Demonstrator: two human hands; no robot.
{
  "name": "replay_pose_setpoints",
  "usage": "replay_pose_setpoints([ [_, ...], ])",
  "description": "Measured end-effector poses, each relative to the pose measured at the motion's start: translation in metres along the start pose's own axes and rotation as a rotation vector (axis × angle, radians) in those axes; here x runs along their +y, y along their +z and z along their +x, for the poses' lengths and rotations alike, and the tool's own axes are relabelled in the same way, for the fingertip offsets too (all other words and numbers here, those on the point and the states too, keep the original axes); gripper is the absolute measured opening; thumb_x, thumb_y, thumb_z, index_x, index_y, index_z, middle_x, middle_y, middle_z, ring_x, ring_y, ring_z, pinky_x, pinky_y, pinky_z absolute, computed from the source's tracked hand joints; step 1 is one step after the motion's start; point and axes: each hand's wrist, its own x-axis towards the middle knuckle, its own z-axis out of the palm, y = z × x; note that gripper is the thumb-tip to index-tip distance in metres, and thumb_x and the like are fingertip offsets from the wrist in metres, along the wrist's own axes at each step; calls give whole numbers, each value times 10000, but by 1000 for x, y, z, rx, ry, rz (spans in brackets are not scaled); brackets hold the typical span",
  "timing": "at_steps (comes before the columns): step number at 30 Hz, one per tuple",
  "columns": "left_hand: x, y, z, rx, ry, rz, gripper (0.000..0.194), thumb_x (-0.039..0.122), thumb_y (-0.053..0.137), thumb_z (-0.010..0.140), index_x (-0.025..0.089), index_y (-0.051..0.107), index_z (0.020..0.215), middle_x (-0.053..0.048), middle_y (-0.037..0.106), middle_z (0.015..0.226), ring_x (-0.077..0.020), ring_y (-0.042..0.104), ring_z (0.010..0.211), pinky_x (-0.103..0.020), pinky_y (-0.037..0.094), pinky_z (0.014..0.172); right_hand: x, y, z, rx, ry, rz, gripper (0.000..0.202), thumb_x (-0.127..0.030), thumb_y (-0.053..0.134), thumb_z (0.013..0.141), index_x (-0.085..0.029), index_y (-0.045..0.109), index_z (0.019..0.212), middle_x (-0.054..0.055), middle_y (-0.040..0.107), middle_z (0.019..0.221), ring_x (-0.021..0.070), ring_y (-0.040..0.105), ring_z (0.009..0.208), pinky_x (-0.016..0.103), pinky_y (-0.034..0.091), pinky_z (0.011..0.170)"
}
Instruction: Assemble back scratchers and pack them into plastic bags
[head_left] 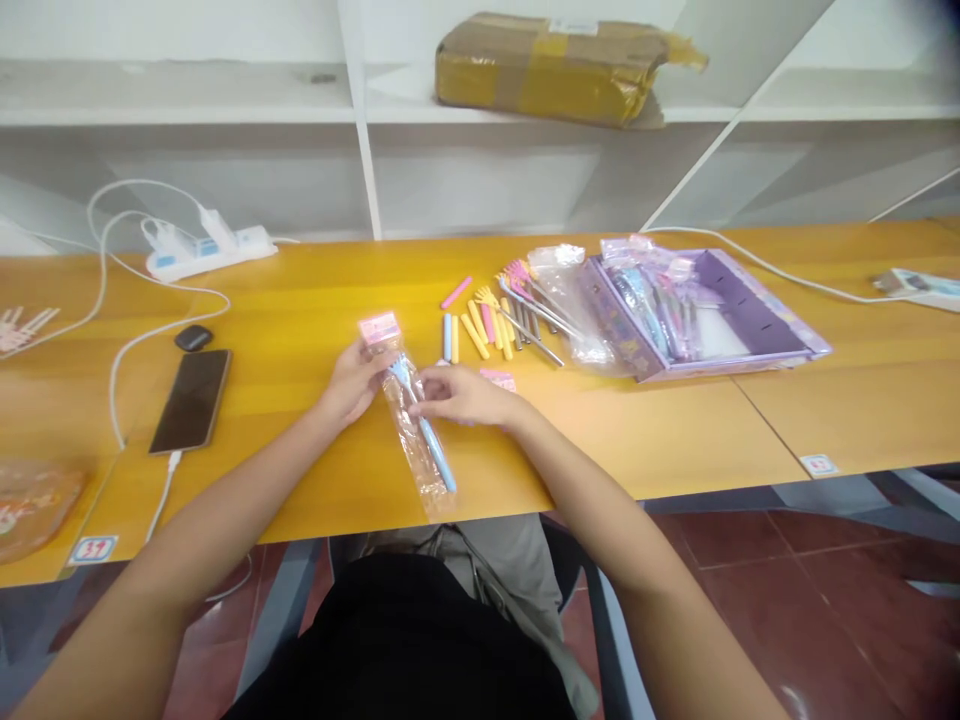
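Yellow table (675,430) under left hand (352,385) and right hand (469,395), purple box (772,305) to their right, clear bag (418,455) between, left pinching its top, right curled at its edge, grip not clear, phone (191,400) to their left, blue scratcher (433,445) inside the bag

The one camera sits on the person's head and looks forward and steeply down, fairly near the table (675,440). Its wide view runs from the shelf (180,95) at the top to the shirt (397,640) and floor (780,590) below, the left hand (354,385) and right hand (472,395) near the centre.
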Motion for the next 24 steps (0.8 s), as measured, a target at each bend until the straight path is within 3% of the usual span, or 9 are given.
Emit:
replay_pose_setpoints([
  [4,1,-2,3,51,70,-47,509,426,1011,722,186,697,1043,-12,758,951,-130,693,805,-276,569,788,2,2,6,-35,-18,91,423,-583,812,901,-232,576,909,-88,548,637,100,466,496,244,329,462],
  [8,8,-4,6,43,2,-87,441,605,795,919,196,691,1049,-26,731,900,-134,664,696,-280,545,682,-12,-24,4,187,-128,79,376,-575,768,929,-222,642,965,-22,663,797,127,556,609,280,454,554],
  [11,12,-4,6,24,-56,-90,370,551,718,978,190,692,1053,-13,684,834,-119,610,609,-260,493,599,-36,-70,-14,493,-213,-198,223,-453,700,1007,-232,710,1035,9,708,874,160,614,705,323,516,662],
  [14,11,-3,5,-10,-58,-88,328,500,728,968,184,695,1050,-7,672,822,-112,594,583,-249,461,568,-55,-140,-50,887,-268,-544,127,-352,688,1039,-246,737,1090,43,751,940,200,664,796,372,527,747],
  [16,10,-2,4,-30,-50,-81,325,485,759,944,186,696,1055,-5,675,820,-111,589,575,-248,447,558,-58,-189,-78,1129,-220,-693,185,-331,646,1076,-223,735,1197,95,772,1018,206,694,839,386,509,774],
  [18,8,-2,3,-45,-43,-71,334,479,790,921,191,692,1059,-2,677,818,-110,583,573,-248,435,551,-48,-230,-106,1360,-112,-811,230,-304,625,1082,-166,743,1224,167,780,1041,190,699,850,399,463,781],
  [20,7,-3,2,-58,-38,-60,351,482,809,909,194,687,1068,0,678,820,-109,582,579,-247,428,552,-27,-252,-130,1421,33,-865,167,-265,646,1058,-163,778,1059,193,774,1002,176,672,818,419,420,780],
  [22,6,-3,1,-67,-36,-49,375,490,820,899,192,684,1082,2,677,821,-106,580,584,-244,417,551,0,-253,-149,1376,209,-816,334,-293,648,1054,-210,729,741,139,694,775,183,576,702,440,377,744],
  [24,5,-3,0,-74,-38,-33,398,499,827,889,186,684,1091,2,678,823,-104,578,587,-243,405,549,26,-241,-161,1320,235,-791,405,-355,643,1050,-233,726,672,75,586,647,205,511,646,437,383,718],
])
